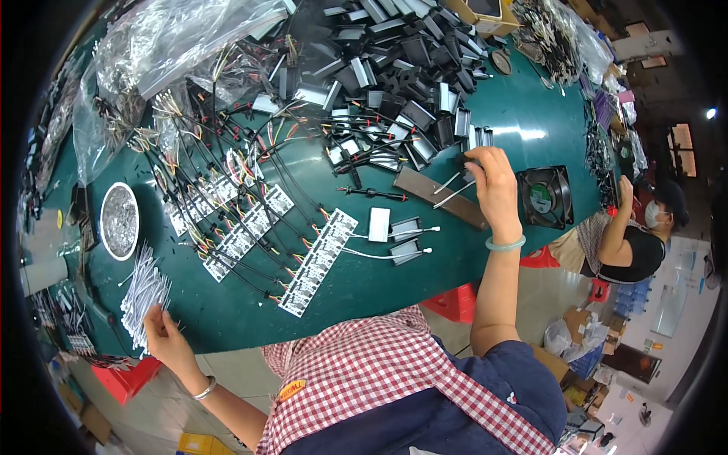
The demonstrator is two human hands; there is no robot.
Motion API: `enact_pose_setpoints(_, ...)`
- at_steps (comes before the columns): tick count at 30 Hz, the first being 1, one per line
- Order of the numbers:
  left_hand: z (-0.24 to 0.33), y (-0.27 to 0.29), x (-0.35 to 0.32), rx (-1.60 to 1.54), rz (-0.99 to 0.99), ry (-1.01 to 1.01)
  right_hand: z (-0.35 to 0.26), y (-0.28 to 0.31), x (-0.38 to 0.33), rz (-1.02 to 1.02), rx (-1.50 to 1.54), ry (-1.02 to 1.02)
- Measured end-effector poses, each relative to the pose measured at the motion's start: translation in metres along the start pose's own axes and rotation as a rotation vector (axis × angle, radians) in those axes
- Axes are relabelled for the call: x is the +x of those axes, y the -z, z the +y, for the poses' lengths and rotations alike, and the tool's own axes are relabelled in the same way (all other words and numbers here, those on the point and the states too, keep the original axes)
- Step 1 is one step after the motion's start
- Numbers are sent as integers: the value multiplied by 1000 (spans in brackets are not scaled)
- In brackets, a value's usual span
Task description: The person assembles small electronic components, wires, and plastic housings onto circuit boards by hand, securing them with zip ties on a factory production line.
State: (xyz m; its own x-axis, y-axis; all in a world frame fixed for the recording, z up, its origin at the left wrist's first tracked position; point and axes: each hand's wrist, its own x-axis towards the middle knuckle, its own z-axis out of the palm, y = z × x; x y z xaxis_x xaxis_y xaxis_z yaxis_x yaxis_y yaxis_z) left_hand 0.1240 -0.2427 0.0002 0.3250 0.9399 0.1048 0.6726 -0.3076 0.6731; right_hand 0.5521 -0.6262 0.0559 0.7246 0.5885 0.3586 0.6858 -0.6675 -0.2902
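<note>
At the left table edge, my left hand [168,341] has its fingers curled onto the lower end of a pile of white cable ties [144,284]. My right hand [494,182] reaches over the table with its fingers pinched together near the black heat sinks. What it holds is mostly hidden; a small dark part shows at its fingertips. Two white strips [453,193] lie just beside it, across a brown bar [425,188]. Between my hands, white circuit boards [318,262] with wires lie in slanted rows. Two small heat sinks [407,252] with white ties sit by the nearest board, next to a white block [378,224].
A big heap of black heat sinks [413,68] covers the far middle. Plastic bags of wires [189,45] fill the far left. A white bowl [120,221] stands left, a black fan [544,197] right. A masked person [633,243] sits beyond the right edge; red stools [453,303] stand below.
</note>
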Motion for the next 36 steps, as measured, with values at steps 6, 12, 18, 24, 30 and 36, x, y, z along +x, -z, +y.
enact_pose_setpoints(6,13,1,-1,143,1,-179,-10,-7,10,394,557,-302)
enact_pose_setpoints(12,30,3,0,257,-132,-203,-48,-24,22,462,1172,-508)
enact_pose_setpoints(18,24,-1,0,286,-130,-269,-45,-28,17,457,1108,-601)
enact_pose_setpoints(24,26,2,0,271,-107,-222,-33,-38,2,254,989,-623)
enact_pose_setpoints(30,115,-43,-19,-36,-82,-443,-60,-45,9,250,1062,-600)
enact_pose_setpoints(36,238,-153,-55,-217,-496,-867,-67,-52,6,188,1204,-647)
